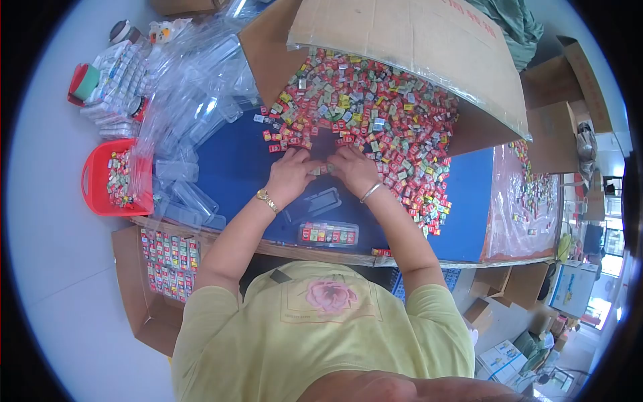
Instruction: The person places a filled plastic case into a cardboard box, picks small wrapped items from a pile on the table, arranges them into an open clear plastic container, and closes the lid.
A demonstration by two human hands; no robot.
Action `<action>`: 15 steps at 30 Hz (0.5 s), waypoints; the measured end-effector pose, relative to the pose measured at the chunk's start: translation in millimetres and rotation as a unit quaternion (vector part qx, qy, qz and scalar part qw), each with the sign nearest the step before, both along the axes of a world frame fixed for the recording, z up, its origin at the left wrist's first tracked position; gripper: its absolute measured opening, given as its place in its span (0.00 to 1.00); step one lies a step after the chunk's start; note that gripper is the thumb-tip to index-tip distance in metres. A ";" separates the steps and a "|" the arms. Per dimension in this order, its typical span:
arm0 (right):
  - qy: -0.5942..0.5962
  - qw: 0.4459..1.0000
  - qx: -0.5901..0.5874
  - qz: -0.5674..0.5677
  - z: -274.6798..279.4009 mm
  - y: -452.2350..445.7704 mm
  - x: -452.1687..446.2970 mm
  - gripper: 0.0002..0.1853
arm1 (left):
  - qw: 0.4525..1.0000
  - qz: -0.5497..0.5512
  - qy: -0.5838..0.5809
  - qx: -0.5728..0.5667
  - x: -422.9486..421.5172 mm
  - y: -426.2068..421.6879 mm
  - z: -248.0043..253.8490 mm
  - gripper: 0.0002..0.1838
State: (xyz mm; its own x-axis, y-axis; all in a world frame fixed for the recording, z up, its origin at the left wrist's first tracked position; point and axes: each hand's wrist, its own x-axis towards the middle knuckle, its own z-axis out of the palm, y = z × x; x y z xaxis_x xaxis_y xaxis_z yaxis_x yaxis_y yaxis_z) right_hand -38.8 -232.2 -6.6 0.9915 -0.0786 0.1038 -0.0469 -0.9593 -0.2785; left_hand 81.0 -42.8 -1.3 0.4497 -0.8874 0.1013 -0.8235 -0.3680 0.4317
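Note:
My left hand (pixel 293 173) and my right hand (pixel 355 171) meet over the blue tabletop (pixel 248 174), fingers curled inward. Between their fingertips is a short row of small coloured boxes (pixel 323 169), gripped from both sides and partly covered by the fingers. Just beyond lies a big heap of the same red, yellow, green and white little boxes (pixel 375 107). Nearer my body, a clear plastic case (pixel 328 234) holds a row of them. An unfilled clear plastic tray (pixel 323 202) lies between that case and my hands.
A large cardboard carton (pixel 402 33) lies tipped over the heap. Clear plastic cases (pixel 194 127) pile up at left, beside a red basket (pixel 95 181) of small boxes. Below the table edge stands a carton (pixel 144 315) with packed rows. A few boxes (pixel 382 252) lie at the front edge.

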 end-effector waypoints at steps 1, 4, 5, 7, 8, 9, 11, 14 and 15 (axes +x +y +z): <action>-0.012 1.000 -0.006 -0.002 -0.7 0.9 -3.0 0.24 | 1.000 -0.002 0.012 0.015 -2.9 1.7 1.1 0.23; -0.028 1.000 -0.012 0.006 -1.1 -0.8 -5.1 0.22 | 1.000 0.018 0.008 -0.021 -9.7 4.7 4.6 0.21; -0.037 0.999 -0.015 0.012 -1.4 -1.3 -5.4 0.22 | 0.999 0.030 0.005 -0.040 -10.9 5.8 4.7 0.20; -0.043 0.998 -0.018 0.034 -3.4 -8.1 -2.7 0.21 | 0.998 0.031 0.003 -0.047 -9.6 6.9 -3.6 0.19; -0.049 0.997 -0.021 0.054 -4.9 -11.9 -1.2 0.20 | 0.998 0.030 0.002 -0.054 -8.9 7.9 -9.4 0.19; -0.055 0.995 -0.025 0.074 -5.4 -14.0 0.4 0.20 | 0.998 0.029 0.001 -0.062 -8.4 8.5 -10.6 0.18; -0.057 0.995 -0.022 0.076 -6.7 -15.3 2.5 0.19 | 0.997 0.028 0.007 -0.069 -7.8 9.0 -12.4 0.18; -0.059 0.995 -0.012 0.080 -2.4 -8.9 -0.1 0.19 | 0.996 0.027 0.021 -0.079 -11.1 15.4 -10.0 0.17; -0.053 0.995 -0.002 0.080 4.8 -2.9 -5.1 0.18 | 0.995 0.032 0.032 -0.084 -16.4 23.1 -4.4 0.17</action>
State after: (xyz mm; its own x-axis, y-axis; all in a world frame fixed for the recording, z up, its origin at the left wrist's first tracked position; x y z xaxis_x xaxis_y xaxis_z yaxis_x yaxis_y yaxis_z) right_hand -44.0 -235.0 -1.8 0.9747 0.0806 0.2085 0.1364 -0.9534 -0.2689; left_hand 64.6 -19.8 -5.8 0.5146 -0.8301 0.2147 -0.7697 -0.3368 0.5423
